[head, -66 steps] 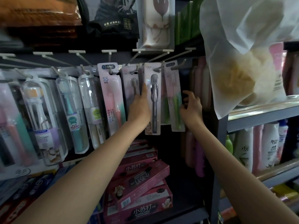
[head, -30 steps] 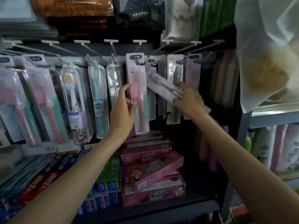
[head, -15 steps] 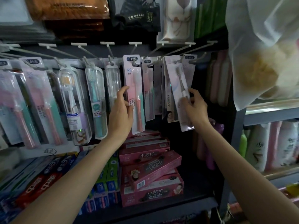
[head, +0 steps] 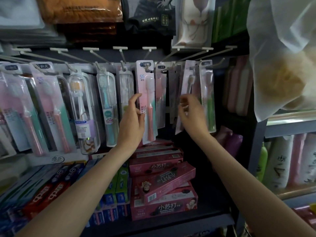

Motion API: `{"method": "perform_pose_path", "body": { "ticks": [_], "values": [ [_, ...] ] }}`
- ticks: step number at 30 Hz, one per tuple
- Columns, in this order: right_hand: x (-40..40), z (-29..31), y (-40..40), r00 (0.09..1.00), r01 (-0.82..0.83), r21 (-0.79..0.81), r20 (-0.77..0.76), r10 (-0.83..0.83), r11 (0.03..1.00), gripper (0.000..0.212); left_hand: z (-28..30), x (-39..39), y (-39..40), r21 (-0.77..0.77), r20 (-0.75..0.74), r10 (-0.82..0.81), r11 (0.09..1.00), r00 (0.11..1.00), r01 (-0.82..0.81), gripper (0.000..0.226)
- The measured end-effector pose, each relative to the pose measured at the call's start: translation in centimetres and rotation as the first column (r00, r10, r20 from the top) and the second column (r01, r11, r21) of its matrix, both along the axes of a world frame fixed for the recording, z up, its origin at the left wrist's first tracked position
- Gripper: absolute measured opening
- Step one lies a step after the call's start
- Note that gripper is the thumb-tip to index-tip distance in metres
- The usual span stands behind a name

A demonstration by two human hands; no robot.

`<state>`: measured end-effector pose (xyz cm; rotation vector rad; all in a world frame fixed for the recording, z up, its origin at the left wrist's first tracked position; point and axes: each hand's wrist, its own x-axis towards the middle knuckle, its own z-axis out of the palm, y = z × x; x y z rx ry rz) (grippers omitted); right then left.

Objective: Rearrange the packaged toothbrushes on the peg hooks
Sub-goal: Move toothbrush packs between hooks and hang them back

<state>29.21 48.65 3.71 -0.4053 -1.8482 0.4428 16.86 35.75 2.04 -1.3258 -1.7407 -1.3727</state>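
**Now: left hand steadying the pink SS pack, right hand between packs**

Left hand [head: 132, 120] pinches the left edge of the pink toothbrush pack [head: 147, 101], thumb and fingers curled on the card. Pack hangs from its peg hook [head: 146, 70], dead centre of the row. Right hand [head: 192, 113] is at 3 o'clock from it, blurred, fingers loosely curled, holding nothing as far as I can tell, just in front of the tilted pink pack [head: 185, 93].

Likely step: square the packs up. Hold by the card edge, keep the hang hole seated on the hook, let it drop plumb.

Readable: "SS" on pink pack; "CLEAN" on teal brush case [head: 107, 106]; "小苏打 BAKING SODA TOOTHPASTE" on red boxes [head: 164, 207] at 6 o'clock.
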Motion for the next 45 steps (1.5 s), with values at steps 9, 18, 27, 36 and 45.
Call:
{"method": "perform_pose_path", "body": {
  "ticks": [9, 18, 27, 36, 45],
  "values": [
    [-2.4, -0.8, -1.0, 0.94, 0.014, -0.018, -0.34, -0.02, 1.0, 0.02, 0.4, -1.3, -1.2, -0.039, -0.097, 0.043, 0.998, 0.994, -0.047, 0.053],
    [0.9, -0.5, 6.0, 0.941, 0.143, -0.491, -0.201, -0.272, 0.859, 0.052, 0.0, -1.0, 0.0, -0.019, -0.03, -0.004, 1.0, 1.0, 0.004, 0.051],
    [1.8, 0.8, 6.0, 0.98, 0.106, -0.492, -0.095, -0.174, 0.864, 0.045, 0.1, -1.3, -0.2, -0.028, -0.058, 0.019, 0.999, 0.998, -0.02, 0.052],
    [5.5, 1.0, 3.8, 0.938, 0.31, -0.307, -0.054, -0.342, 0.9, 0.059, 0.1, -0.9, -0.3, -0.029, -0.046, -0.006, 1.0, 0.999, 0.005, 0.054],
    [5.3, 0.5, 1.4, 0.981, 0.031, -0.436, -0.16, -0.111, 0.9, 0.055, 0.2, -1.1, -0.2, -0.03, -0.039, -0.025, 0.999, 0.999, 0.024, 0.054]
  ]
}}
